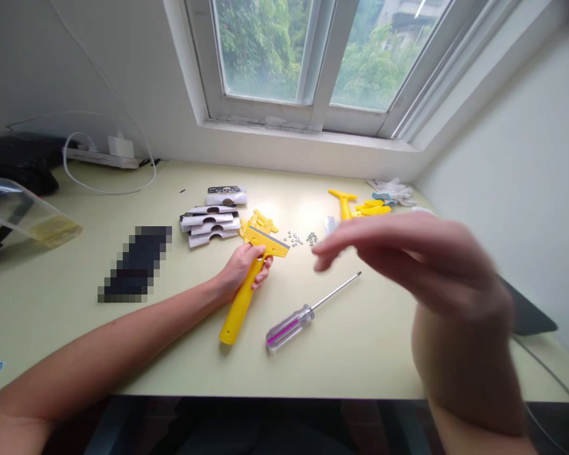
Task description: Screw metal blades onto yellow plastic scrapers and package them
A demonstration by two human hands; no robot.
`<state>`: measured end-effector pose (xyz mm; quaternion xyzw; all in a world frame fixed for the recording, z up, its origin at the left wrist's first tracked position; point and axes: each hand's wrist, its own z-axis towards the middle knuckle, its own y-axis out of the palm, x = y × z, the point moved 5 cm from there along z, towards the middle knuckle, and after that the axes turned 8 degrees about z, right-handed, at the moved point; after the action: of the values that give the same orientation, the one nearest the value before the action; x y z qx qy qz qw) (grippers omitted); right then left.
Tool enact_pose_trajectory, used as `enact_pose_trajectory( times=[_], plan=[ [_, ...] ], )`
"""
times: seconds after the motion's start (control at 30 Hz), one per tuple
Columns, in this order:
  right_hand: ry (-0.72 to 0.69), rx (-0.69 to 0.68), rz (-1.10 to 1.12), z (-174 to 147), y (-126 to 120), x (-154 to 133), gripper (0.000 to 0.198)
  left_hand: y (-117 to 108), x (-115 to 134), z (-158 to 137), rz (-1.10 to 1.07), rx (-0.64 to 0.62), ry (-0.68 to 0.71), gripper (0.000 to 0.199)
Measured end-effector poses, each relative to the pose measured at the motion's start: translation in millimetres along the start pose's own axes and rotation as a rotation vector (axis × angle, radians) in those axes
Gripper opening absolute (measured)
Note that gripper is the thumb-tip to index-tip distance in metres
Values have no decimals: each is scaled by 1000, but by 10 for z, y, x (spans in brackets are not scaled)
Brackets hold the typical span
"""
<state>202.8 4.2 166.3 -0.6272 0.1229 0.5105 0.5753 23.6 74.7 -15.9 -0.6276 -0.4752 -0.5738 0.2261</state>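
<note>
My left hand (pixel 241 268) is closed around the neck of a yellow scraper (pixel 241 303), whose wide head with a grey blade edge points away from me. Its long handle slants toward the table's front edge. My right hand (pixel 436 265) is raised close to the camera, slightly blurred, with its fingers stretched out to the left and nothing visible in them. Below its fingertips, a screwdriver (pixel 289 328) with a clear and purple handle lies on the table. Small nuts (pixel 294 238) and a little pile of screws (pixel 312 238) lie beyond the scraper head.
White packages (pixel 211 227) are stacked behind my left hand, beside yellow plastic parts (pixel 263 221). More yellow scraper parts (pixel 372 207) and white gloves (pixel 393 191) lie at the back right. A pixelated dark object (pixel 135 265) is at left, near a clear container (pixel 28 208).
</note>
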Motion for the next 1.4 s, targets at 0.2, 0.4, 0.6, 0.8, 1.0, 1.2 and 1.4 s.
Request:
enact_pose_trajectory(
  times=[0.2, 0.4, 0.6, 0.8, 1.0, 1.2, 1.4],
  plan=[
    [279, -175, -463, 765, 103, 1318, 26, 0, 19, -5, 5, 34, -25, 26],
    [365, -210, -546, 758, 313, 1736, 22, 22, 15, -12, -11, 10, -10, 27],
    [405, -236, -545, 756, 367, 1747, 19, 44, 19, -20, -23, -22, 39, 29],
    [444, -262, -456, 744, 336, 1764, 14, 48, -1, -28, 3, -50, 42, 30],
    [193, -186, -253, 807, 456, 1220, 17, 78, -35, -13, 127, -97, 53, 32],
    [29, -218, -122, 861, 725, 968, 12, 125, -60, -20, 249, -140, 61, 36],
    [14, -169, -144, 863, 706, 990, 9, 158, -43, -52, 294, -146, 54, 30]
  ],
)
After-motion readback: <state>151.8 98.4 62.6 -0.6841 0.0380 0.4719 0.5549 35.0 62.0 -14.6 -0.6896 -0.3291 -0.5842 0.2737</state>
